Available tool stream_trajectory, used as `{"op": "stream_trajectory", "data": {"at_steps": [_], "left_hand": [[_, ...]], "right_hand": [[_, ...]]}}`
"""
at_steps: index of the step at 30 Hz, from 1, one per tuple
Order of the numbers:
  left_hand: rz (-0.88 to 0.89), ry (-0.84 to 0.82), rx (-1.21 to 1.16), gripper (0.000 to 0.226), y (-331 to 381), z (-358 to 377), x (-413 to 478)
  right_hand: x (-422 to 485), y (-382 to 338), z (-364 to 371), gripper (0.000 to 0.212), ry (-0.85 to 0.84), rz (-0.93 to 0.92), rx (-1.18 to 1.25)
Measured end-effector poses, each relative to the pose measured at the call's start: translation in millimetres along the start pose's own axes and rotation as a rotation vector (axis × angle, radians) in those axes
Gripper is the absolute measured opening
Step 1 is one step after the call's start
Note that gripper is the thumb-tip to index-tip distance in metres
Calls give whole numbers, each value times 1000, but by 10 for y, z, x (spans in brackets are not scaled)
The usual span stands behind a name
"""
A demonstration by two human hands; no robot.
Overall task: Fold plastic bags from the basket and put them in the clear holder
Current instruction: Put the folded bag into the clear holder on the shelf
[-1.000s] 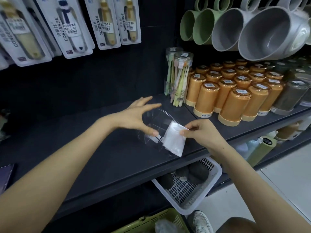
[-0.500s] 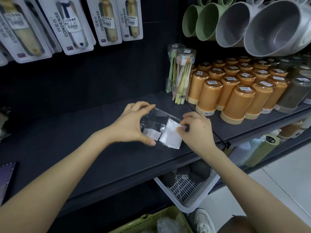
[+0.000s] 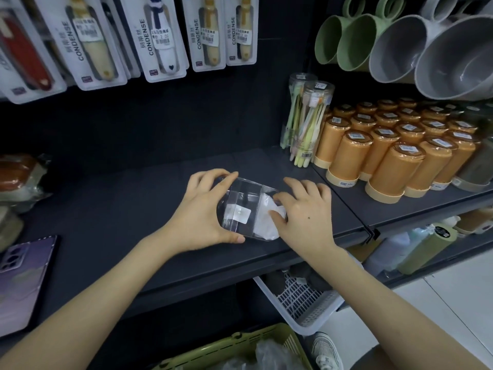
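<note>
Head view: left hand [image 3: 202,209] grips the clear holder [image 3: 240,193] on the shelf [image 3: 106,222], thumb at the near side, fingers over the far rim. Right hand [image 3: 304,212] pinches a folded white bag [image 3: 264,222], seemingly half inside the holder's open end; glare blurs it. Best bet: brace the holder flat, slide the bag in square, release once seated. More bags wait in the green basket [image 3: 229,344].
</note>
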State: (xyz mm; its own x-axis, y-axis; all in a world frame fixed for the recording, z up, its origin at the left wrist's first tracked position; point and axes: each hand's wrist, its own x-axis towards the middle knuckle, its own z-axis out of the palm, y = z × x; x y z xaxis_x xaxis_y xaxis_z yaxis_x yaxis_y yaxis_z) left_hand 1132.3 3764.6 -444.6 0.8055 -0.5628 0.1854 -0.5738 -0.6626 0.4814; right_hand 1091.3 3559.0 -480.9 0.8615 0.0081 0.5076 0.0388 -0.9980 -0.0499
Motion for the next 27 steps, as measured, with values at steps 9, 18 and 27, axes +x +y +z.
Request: {"op": "stream_trajectory", "data": {"at_steps": [9,18,27], "left_hand": [[2,2,-14,119,-26,-11,-69],[-27,-5,5,118,-57,-30,-48],[-36,4,27,118,-74,-18,-15]], "right_hand": [[15,-127,30,49,-219,38,-62],[111,-165,29,57,-199,48,-136],[200,-266,-96,61,-400,68,-298]]}}
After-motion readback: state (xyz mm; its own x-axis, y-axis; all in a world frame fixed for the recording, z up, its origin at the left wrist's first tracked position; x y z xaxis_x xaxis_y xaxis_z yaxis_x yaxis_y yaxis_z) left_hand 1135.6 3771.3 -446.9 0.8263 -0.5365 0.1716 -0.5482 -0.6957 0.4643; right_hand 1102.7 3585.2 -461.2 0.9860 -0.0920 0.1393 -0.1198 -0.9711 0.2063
